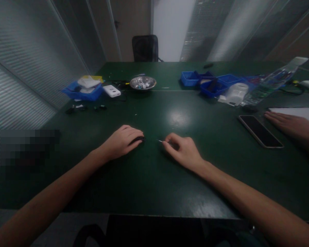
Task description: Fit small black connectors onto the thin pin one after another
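Note:
Both of my hands are over the green table (134,185), near its middle. My left hand (123,141) is closed around a small black object (139,139), mostly covered by the fingers, so its kind does not show. To the right, my right hand (182,149) pinches a thin, shiny metal piece (159,140) between thumb and forefinger. Its tip points left toward the black object, and a gap separates the two. The metal piece is too small and dim to name more exactly.
Another person's hand (290,121) lies at the right, near a smartphone (261,132). At the back stand a metal bowl (142,88), a blue bin (84,95), several blue trays (189,79) and a clear plastic bottle (270,82). A white device (112,91) lies beside the bin.

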A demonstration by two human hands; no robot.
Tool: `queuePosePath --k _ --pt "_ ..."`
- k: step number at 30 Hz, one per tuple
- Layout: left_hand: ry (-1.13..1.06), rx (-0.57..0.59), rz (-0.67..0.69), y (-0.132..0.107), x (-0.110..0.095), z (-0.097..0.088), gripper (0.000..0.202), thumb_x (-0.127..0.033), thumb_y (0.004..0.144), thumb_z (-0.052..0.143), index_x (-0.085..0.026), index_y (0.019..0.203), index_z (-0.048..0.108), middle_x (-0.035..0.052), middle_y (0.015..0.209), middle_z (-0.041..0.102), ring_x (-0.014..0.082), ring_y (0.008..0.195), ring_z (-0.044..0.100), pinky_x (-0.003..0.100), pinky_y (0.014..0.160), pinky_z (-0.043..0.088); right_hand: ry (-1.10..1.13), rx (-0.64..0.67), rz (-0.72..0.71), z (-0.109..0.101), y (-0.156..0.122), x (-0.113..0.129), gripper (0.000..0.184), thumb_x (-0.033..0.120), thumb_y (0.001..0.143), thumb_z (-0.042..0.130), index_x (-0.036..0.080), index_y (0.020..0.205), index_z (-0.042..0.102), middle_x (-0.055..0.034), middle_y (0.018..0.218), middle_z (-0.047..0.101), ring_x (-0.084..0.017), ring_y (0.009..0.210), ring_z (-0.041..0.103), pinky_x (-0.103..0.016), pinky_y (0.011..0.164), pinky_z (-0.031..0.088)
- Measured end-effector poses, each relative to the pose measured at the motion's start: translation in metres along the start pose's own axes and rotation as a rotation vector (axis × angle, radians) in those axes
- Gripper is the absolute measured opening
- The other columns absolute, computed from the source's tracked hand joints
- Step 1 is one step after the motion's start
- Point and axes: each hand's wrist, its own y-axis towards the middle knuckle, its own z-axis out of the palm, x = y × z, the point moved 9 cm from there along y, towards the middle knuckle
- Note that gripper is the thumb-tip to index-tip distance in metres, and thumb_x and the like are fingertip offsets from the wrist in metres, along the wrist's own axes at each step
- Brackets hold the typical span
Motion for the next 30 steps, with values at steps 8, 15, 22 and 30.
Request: queuePosePath --k 8,15,22,30 --pt "0.078 0.015 -0.131 -0.007 0.037 -0.003 0.035 -0.035 0.103 0.047 -0.019 0.129 0.064 0.0101 0.129 0.065 0.0254 0.119 0.059 0.047 0.106 0.039 0.013 0.002 -0.014 0.001 -0.001 -0.001 0.031 0.046 0.097 0.050 0.020 0.096 0.067 0.0021 0.059 0.060 -0.011 0.050 0.050 -0.026 0.053 0.033" --pt "0.120 -0.014 -0.299 -0.021 0.081 -0.016 0.039 -0.038 0.103 0.043 -0.018 0.130 0.063 0.0112 0.130 0.064 0.0273 0.122 0.057 0.047 0.106 0.039 0.021 0.019 -0.013 0.002 -0.001 -0.002 0.032 0.047 0.098 0.049 0.020 0.098 0.067 0.0018 0.061 0.061 -0.011 0.050 0.051 -0.025 0.053 0.034" --pt "0.168 -0.074 -0.466 -0.041 0.127 -0.027 0.042 -0.042 0.102 0.043 -0.017 0.130 0.062 0.0121 0.131 0.063 0.0279 0.120 0.057 0.044 0.104 0.039 0.017 0.028 0.007 0.001 -0.001 0.003 0.031 0.046 0.097 0.050 0.020 0.097 0.067 0.0008 0.063 0.063 -0.012 0.052 0.052 -0.026 0.053 0.034" --pt "0.275 -0.135 -0.738 -0.068 0.170 -0.039 0.044 -0.043 0.101 0.040 -0.016 0.128 0.062 0.0135 0.133 0.061 0.0304 0.121 0.056 0.043 0.101 0.042 0.018 0.023 -0.005 0.000 -0.002 0.004 0.032 0.046 0.097 0.049 0.019 0.096 0.067 0.0006 0.063 0.064 -0.012 0.051 0.052 -0.026 0.052 0.034"
